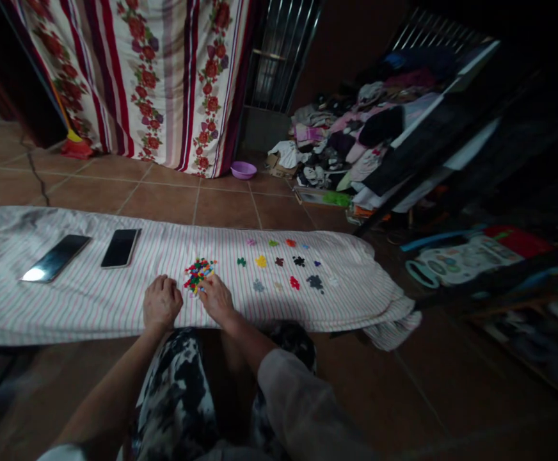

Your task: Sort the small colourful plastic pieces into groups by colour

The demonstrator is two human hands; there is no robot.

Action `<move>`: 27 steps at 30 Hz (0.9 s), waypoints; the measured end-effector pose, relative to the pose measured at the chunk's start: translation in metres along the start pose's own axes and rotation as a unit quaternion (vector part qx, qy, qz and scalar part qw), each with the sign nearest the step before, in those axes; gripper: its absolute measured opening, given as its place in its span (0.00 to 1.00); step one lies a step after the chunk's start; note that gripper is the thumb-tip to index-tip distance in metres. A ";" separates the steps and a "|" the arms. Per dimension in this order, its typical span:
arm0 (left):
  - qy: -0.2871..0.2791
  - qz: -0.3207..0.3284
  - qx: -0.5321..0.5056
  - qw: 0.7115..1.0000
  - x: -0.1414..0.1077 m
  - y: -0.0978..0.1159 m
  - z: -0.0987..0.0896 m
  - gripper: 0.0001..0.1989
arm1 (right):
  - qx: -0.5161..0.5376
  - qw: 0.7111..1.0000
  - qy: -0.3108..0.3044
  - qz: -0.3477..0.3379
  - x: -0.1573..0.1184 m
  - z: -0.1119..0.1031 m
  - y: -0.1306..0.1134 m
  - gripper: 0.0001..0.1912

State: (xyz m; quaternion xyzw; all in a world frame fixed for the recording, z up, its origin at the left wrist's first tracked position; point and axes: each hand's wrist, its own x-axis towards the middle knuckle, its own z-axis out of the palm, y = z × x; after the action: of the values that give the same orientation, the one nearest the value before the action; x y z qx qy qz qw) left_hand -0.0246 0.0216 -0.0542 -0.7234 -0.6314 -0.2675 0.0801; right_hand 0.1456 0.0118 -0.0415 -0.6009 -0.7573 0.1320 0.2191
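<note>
A heap of small multicoloured pieces (199,274), too small to name exactly, lies on a striped cloth (116,298). My right hand (217,299) reaches into its near right edge, thumb and fingers drawn together among the pieces; what they pinch is hidden. Just left of the heap my left hand (162,302) rests on the cloth with its fingers curled in, and its palm is out of sight. To the right, small single-colour clusters lie in rough rows, including yellow pieces (260,261), black pieces (299,261), red pieces (294,282) and dark grey pieces (315,282).
Two phones, a dark phone (121,248) and a shiny phone (57,257), lie on the left of the cloth. Beyond are a floral curtain (164,77), a purple basin (243,169), a broom (76,146) and a clothes pile (341,137). A dark bar (379,208) slants at right.
</note>
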 end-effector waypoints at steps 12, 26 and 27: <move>-0.005 0.047 -0.055 0.997 -0.001 -0.003 -0.004 0.09 | 0.005 0.999 0.036 0.030 -0.008 0.008 -0.001 0.10; -0.176 0.034 0.027 0.983 -0.029 0.009 -0.001 0.43 | 0.087 0.994 0.055 0.035 -0.003 0.000 0.001 0.08; -0.185 0.024 0.041 0.982 -0.028 0.012 0.000 0.44 | 0.094 0.993 0.057 0.036 -0.003 0.000 0.002 0.08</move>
State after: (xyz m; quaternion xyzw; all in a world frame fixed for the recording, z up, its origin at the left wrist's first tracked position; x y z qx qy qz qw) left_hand -0.0148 -0.0056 -0.0649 -0.7714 -0.6283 -0.1007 -0.0016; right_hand 0.1477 0.0094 -0.0430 -0.6111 -0.7055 0.1760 0.3129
